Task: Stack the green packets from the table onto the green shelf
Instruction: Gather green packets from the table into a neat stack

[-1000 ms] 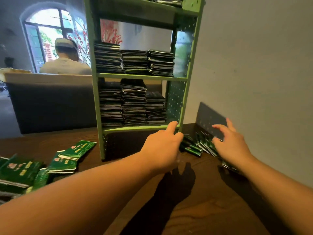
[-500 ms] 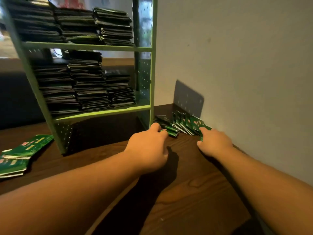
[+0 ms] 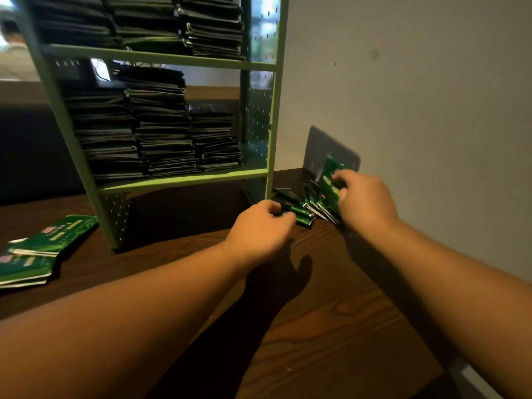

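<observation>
Head view shows both hands down at a small heap of green packets (image 3: 309,207) lying on the wooden table (image 3: 331,312), in the corner between the green shelf (image 3: 272,116) and the wall (image 3: 417,96). The right hand (image 3: 364,201) has its fingers curled round one packet (image 3: 331,177), tilted up off the heap. The left hand (image 3: 260,226) is curled at the near edge of the heap, fingertips touching the nearest packets; whether it actually grips one cannot be told.

The step in hand looks like gathering packets from this corner, before any lift to the shelf. The next move would call for squaring the loose packets into a bundle, then carrying them round the shelf's right post to its open front.

The shelf's lower tier holds three stacks of packets: the left and middle ones tall, the right one (image 3: 217,139) shorter, so it seems the likeliest spot. The tier above is also packed with stacks. More packets (image 3: 43,249) lie loose on the table, left of the shelf.
</observation>
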`<state>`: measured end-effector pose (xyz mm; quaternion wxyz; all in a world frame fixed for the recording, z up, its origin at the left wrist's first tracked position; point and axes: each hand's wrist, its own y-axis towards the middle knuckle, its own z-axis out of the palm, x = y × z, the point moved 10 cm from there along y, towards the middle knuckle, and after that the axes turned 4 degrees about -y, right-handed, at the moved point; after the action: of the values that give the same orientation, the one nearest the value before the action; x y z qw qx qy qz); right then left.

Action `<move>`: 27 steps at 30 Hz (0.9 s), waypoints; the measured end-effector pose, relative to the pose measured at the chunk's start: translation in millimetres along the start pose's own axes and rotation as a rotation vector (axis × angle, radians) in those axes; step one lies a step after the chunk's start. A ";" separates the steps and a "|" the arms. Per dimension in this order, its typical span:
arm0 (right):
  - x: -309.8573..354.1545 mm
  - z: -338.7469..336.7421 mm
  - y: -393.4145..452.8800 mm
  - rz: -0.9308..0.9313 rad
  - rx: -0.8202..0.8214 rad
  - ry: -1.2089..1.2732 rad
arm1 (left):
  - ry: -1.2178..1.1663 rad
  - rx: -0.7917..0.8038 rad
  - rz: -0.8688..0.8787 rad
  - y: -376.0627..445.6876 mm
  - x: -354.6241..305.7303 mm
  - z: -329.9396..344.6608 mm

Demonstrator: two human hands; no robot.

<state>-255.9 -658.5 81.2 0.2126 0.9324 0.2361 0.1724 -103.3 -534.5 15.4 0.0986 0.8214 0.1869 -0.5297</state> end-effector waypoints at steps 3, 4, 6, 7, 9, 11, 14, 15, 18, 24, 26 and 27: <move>52.5 2.3 -35.1 -0.046 0.079 0.282 | -0.709 0.175 -0.279 3.0 18.7 25.3; 64.5 9.3 -50.0 -0.031 0.155 0.438 | -0.816 0.235 -0.296 2.5 19.3 33.3; 80.1 32.0 -75.8 0.028 0.353 0.781 | -0.924 0.262 -0.329 -1.0 28.3 41.3; 81.8 42.4 -83.6 0.079 0.441 0.950 | -0.935 0.220 -0.331 0.7 36.0 40.5; 75.4 54.1 -83.6 0.212 0.537 1.232 | -0.893 0.099 -0.307 3.2 48.4 31.0; 48.4 57.3 -63.2 0.249 0.408 1.120 | -0.895 0.037 -0.329 2.0 56.8 24.9; 11.1 55.2 -17.6 0.080 0.156 0.420 | -0.942 0.023 -0.342 -5.1 58.0 19.6; 5.2 66.2 -5.1 0.037 0.182 0.268 | -0.943 0.021 -0.341 -7.3 58.0 17.3; -8.1 110.2 21.7 -0.014 0.373 -0.037 | -0.930 0.049 -0.333 -11.7 61.1 15.2; -15.7 157.9 33.1 -0.006 0.584 -0.113 | -0.832 0.143 -0.252 -12.0 54.1 5.3; -14.9 160.0 29.9 -0.042 0.597 -0.150 | -0.822 0.144 -0.249 -10.7 51.7 -0.3; -13.5 158.7 29.0 -0.064 0.588 -0.152 | -0.813 0.137 -0.248 -11.0 50.4 -2.7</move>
<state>-189.5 -738.5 -42.8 -0.0442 0.9562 0.2887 0.0194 -86.9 -513.3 -28.8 0.0452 0.5219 0.1946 -0.8293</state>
